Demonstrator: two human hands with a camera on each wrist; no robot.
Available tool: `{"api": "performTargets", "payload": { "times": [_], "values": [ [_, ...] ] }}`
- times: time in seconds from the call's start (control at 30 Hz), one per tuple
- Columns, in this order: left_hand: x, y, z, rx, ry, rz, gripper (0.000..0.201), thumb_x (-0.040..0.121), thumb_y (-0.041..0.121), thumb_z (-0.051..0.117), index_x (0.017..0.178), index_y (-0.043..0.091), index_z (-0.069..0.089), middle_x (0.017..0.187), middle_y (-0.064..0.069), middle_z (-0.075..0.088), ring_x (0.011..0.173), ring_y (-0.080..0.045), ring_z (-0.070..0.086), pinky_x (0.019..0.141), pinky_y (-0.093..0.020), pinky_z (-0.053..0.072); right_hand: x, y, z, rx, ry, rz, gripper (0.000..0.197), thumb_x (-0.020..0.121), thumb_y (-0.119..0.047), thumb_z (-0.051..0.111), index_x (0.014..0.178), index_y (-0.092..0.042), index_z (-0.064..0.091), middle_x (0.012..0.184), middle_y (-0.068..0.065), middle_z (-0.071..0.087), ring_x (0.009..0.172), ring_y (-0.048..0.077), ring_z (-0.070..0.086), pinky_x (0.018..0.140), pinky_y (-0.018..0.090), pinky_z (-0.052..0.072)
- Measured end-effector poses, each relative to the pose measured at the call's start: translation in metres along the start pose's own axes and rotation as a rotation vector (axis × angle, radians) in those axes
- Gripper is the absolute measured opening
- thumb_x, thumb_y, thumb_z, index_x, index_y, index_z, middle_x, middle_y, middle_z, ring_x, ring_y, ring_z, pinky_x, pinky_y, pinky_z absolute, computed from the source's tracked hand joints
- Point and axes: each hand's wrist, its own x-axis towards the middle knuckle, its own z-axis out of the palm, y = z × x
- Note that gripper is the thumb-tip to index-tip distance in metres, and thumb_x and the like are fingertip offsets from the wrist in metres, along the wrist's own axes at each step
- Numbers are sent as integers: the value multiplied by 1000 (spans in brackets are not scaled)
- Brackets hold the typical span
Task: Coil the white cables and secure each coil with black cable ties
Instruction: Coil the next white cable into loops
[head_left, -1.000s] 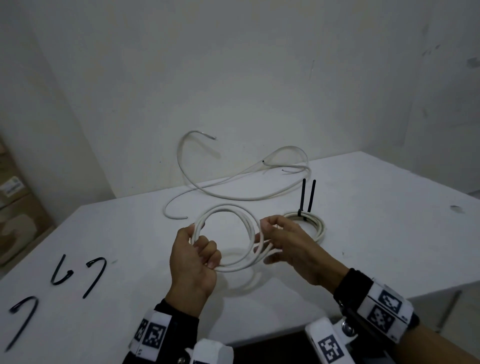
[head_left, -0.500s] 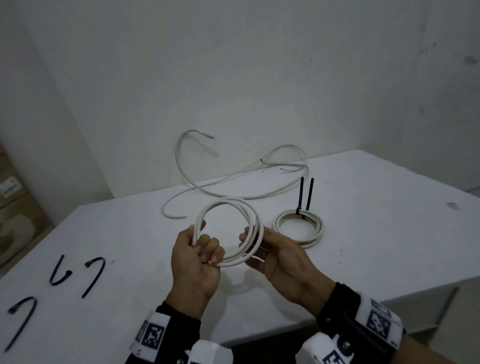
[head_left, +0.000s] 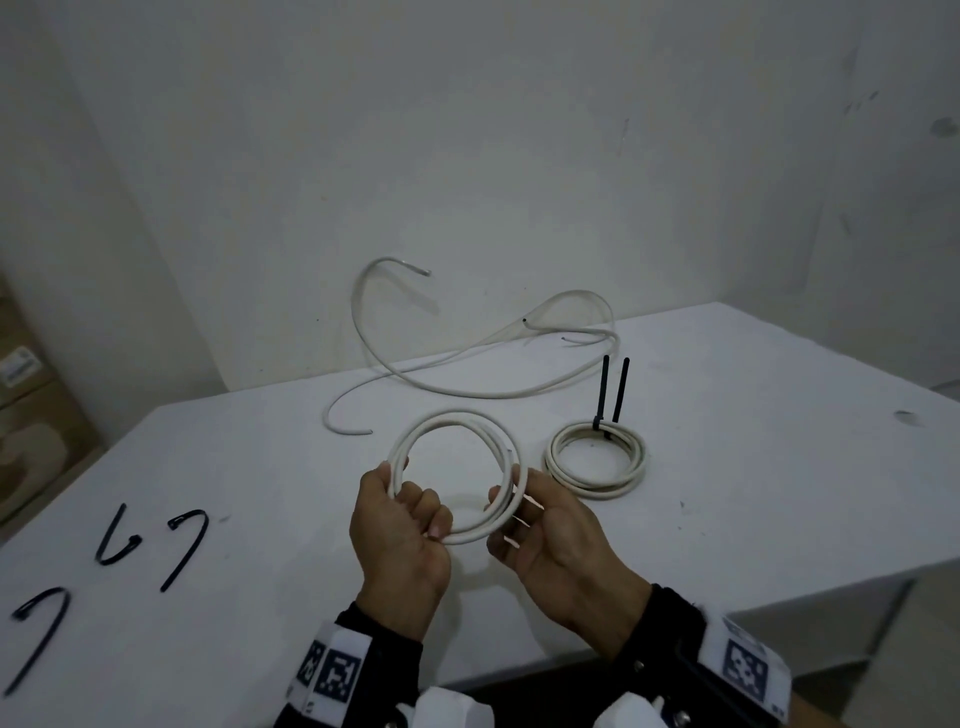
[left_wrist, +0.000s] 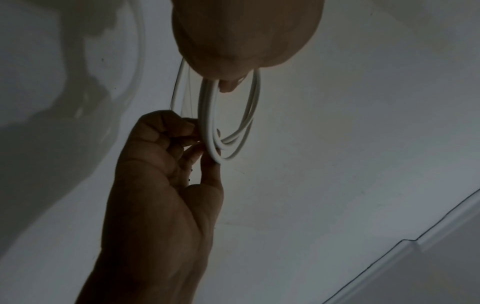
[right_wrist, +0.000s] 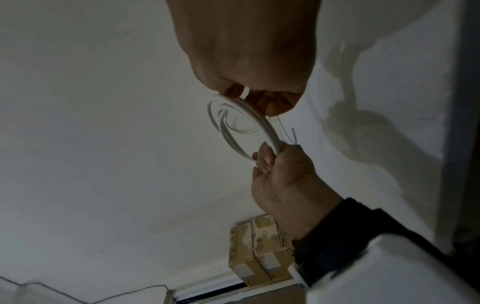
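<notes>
Both hands hold a round coil of white cable (head_left: 457, 475) above the middle of the white tabletop (head_left: 753, 467). The left hand (head_left: 400, 540) has its fingers (head_left: 423, 512) curled round the coil's left side, while the right hand (head_left: 558, 540) pinches its right side. A second white cable coil bound with black cable ties (head_left: 597, 460) lies toward the right edge.

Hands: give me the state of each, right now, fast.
Left hand: fingers curled round the white cable coil, gripping it.
Right hand: pinching the same coil on its opposite side.

Tied coil (head_left: 596, 461) just beside hands
</notes>
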Motion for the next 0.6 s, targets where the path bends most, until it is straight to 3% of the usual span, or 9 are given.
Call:
{"api": "performTargets", "payload": {
  "times": [0.17, 0.33, 0.47, 0.53, 0.6],
  "values": [
    [-5, -5, 1, 20, 11, 5, 24, 96, 19, 41, 73, 15, 41, 41, 7, 25, 30, -7, 21, 31, -15, 21, -2, 5, 2, 72, 59, -16, 29, 90, -7, 46, 61, -9, 50, 58, 6, 48, 52, 16, 40, 55, 28, 33],
    [-13, -9, 1, 51, -51, 1, 29, 98, 20, 39, 69, 16, 41, 39, 6, 26, 30, -8, 23, 31, -18, 25, -1, 8, 8, 114, 124, -88, 35, 99, -17, 37, 65, -12, 44, 50, 1, 41, 48, 15, 35, 56, 29, 36],
    [-26, -10, 3, 80, -104, -9, 33, 99, 21, 34, 66, 16, 41, 35, 4, 28, 29, -9, 28, 34, -21, 31, 6, 3, 12, 211, 167, -40, 47, 101, -40, 31, 60, -16, 36, 46, 2, 31, 40, 14, 28, 46, 28, 30],
    [-28, -11, 3, 79, -107, 2, 34, 99, 21, 34, 67, 16, 42, 36, 3, 29, 30, -9, 29, 35, -20, 32, 7, 1, 12, 200, 152, -35, 56, 95, -58, 31, 56, -17, 34, 42, 1, 29, 36, 14, 28, 45, 26, 28],
    [-27, -13, 2, 76, -107, 13, 33, 99, 20, 34, 69, 14, 45, 38, 3, 30, 32, -9, 29, 36, -20, 33, 8, 0, 11, 132, 105, -63, 58, 89, -65, 36, 59, -15, 37, 44, -1, 28, 36, 13, 27, 42, 25, 29]
  ]
}}
